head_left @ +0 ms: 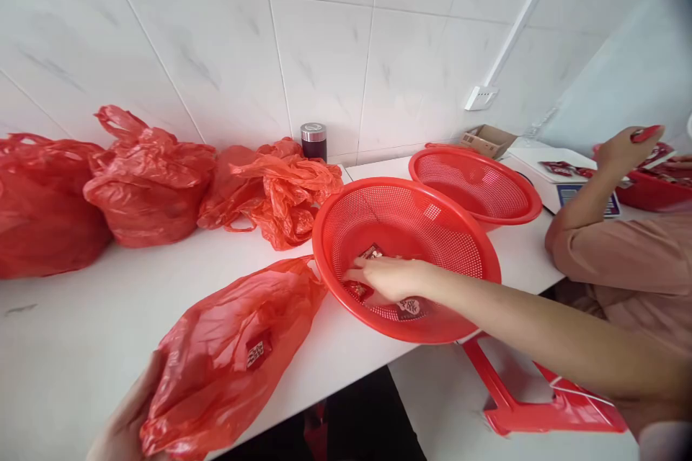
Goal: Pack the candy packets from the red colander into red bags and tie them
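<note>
Red plastic, thin and see-through, fills the lower left of the frame: a bag [216, 346] that the left hand [132, 410] has hold of, partly closed about its near end, with a small packet [259, 351] showing through. Right of centre, the right hand [386, 277] dips into a perforated red basket [389, 212], fingers loosely spread over more packets [409, 307]; from where I stand, I can't tell whether it grips one. At far right, a co-worker's hand [627, 148] holds something red.
</note>
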Demonstrator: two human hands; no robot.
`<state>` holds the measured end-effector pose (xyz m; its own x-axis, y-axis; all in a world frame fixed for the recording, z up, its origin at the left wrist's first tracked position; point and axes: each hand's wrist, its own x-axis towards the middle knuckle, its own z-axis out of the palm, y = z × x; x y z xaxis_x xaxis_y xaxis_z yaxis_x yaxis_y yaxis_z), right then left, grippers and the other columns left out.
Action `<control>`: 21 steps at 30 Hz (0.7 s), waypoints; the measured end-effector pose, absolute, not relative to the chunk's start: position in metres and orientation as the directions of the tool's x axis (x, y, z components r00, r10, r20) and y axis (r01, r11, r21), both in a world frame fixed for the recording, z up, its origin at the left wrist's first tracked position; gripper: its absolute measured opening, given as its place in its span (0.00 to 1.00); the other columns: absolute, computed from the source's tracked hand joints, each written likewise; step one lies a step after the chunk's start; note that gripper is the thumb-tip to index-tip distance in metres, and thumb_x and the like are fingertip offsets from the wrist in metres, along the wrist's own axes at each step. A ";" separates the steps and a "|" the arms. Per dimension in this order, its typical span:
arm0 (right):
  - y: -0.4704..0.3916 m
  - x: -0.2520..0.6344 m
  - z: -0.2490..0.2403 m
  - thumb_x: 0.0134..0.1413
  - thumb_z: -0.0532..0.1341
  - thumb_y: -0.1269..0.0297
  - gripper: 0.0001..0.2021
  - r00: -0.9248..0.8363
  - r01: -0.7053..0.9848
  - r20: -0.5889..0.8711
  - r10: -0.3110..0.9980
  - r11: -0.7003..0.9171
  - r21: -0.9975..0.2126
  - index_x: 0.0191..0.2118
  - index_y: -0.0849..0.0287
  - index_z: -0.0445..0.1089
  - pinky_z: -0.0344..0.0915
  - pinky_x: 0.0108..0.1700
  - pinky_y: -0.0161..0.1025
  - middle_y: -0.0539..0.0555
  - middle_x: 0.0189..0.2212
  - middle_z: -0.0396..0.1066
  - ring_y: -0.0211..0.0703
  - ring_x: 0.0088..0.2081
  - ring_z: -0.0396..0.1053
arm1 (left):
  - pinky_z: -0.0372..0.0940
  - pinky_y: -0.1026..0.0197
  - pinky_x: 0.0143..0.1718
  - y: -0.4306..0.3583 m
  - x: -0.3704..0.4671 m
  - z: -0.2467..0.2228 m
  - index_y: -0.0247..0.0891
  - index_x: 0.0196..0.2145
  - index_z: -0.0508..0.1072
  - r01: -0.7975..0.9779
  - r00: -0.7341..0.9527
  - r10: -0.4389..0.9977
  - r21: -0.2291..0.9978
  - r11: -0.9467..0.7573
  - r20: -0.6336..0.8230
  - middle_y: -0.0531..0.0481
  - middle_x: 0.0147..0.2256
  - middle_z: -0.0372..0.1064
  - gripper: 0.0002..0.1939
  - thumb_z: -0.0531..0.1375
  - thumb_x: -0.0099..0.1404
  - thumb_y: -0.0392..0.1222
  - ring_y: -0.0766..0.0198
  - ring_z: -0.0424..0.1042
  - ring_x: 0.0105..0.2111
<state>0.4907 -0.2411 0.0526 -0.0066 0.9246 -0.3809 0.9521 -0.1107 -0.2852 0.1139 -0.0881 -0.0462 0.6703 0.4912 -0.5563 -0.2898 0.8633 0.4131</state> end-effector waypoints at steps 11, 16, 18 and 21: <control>-0.212 0.540 0.060 0.51 0.59 0.70 0.15 0.148 0.911 -0.279 0.949 -0.240 -0.336 0.47 0.59 0.67 0.64 0.37 0.35 0.55 0.41 0.72 0.43 0.39 0.71 | 0.76 0.54 0.38 -0.102 0.136 -0.021 0.49 0.53 0.74 -0.350 0.565 0.614 0.515 0.783 -0.551 0.49 0.41 0.79 0.18 0.53 0.68 0.39 0.51 0.79 0.39; -0.227 0.500 0.097 0.53 0.59 0.71 0.17 0.049 0.783 0.081 0.995 0.012 -0.622 0.49 0.54 0.67 0.64 0.42 0.35 0.50 0.40 0.71 0.38 0.40 0.68 | 0.76 0.55 0.36 -0.113 0.145 -0.009 0.41 0.49 0.76 -0.399 0.558 0.625 0.485 0.779 -0.545 0.45 0.35 0.80 0.16 0.52 0.69 0.39 0.53 0.80 0.34; -0.231 0.474 0.109 0.53 0.58 0.73 0.17 0.007 0.802 0.149 0.989 0.083 -0.592 0.50 0.53 0.68 0.64 0.44 0.37 0.50 0.41 0.70 0.38 0.41 0.68 | 0.76 0.56 0.36 -0.118 0.153 -0.003 0.37 0.44 0.78 -0.436 0.550 0.656 0.493 0.753 -0.516 0.43 0.34 0.79 0.16 0.51 0.69 0.38 0.54 0.80 0.33; -0.232 0.446 0.119 0.55 0.57 0.74 0.19 -0.049 0.790 0.153 0.987 0.132 -0.598 0.51 0.51 0.69 0.64 0.46 0.37 0.51 0.43 0.70 0.38 0.43 0.68 | 0.76 0.55 0.37 -0.125 0.161 0.005 0.34 0.41 0.78 -0.451 0.539 0.661 0.484 0.750 -0.522 0.41 0.34 0.79 0.16 0.50 0.70 0.36 0.55 0.80 0.33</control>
